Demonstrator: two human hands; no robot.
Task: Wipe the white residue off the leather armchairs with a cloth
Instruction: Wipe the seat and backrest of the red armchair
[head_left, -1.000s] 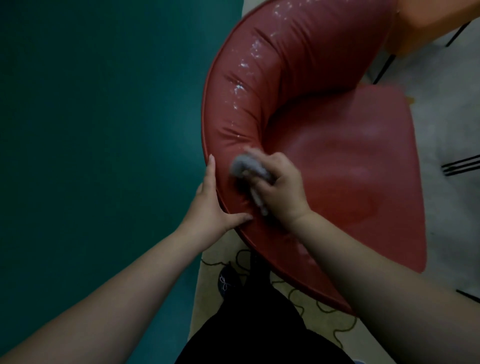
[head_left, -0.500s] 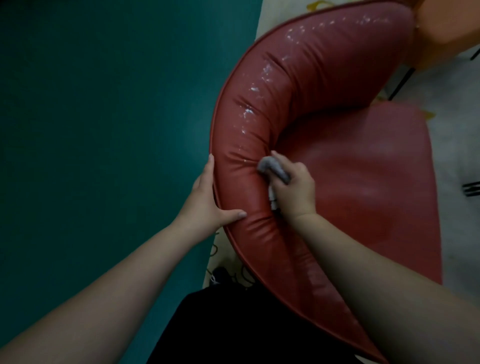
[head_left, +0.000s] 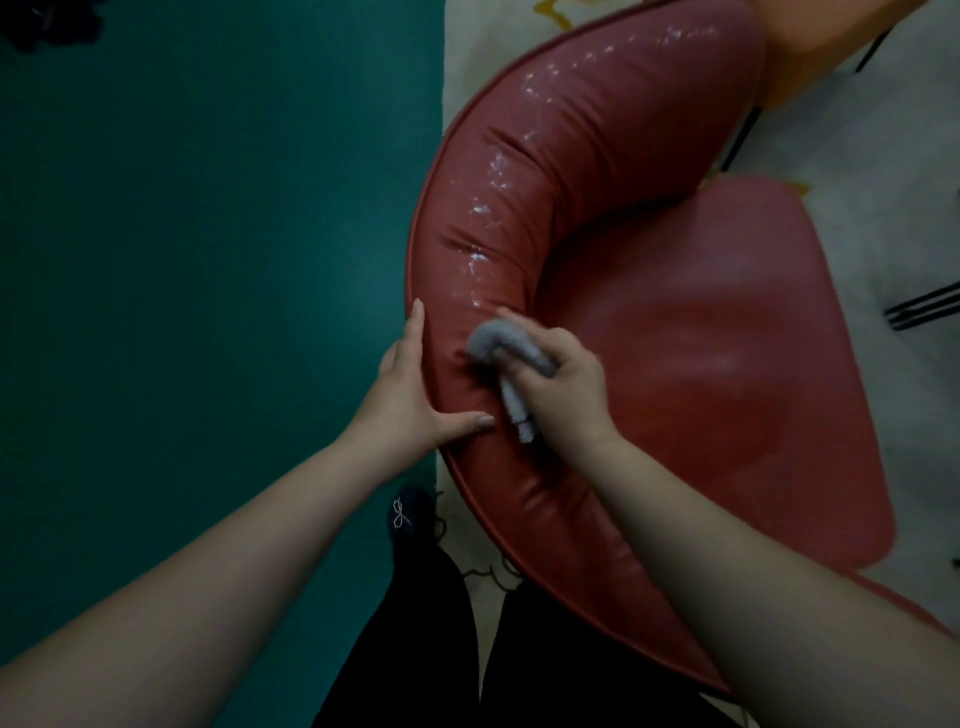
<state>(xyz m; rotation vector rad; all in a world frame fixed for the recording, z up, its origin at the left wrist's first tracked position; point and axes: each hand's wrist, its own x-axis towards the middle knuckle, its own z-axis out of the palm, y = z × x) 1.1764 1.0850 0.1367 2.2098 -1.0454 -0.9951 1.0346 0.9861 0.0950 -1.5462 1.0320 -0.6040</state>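
Armchair backrest: our right hand grips grey cloth against it; left hand flat, fingers straight, bracing the near-left edge.

Grey bunched cloth presses the red leather armchair's residue-streaked curved backrest.

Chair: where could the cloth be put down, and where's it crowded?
Free: the seat, bare between the backrest curve and the pale floor. Also the floor strip between seat and orange chair. Crowded: the near backrest, where the left hand braces the rim and the right hand holds the cloth. Residue streaks lie beyond.
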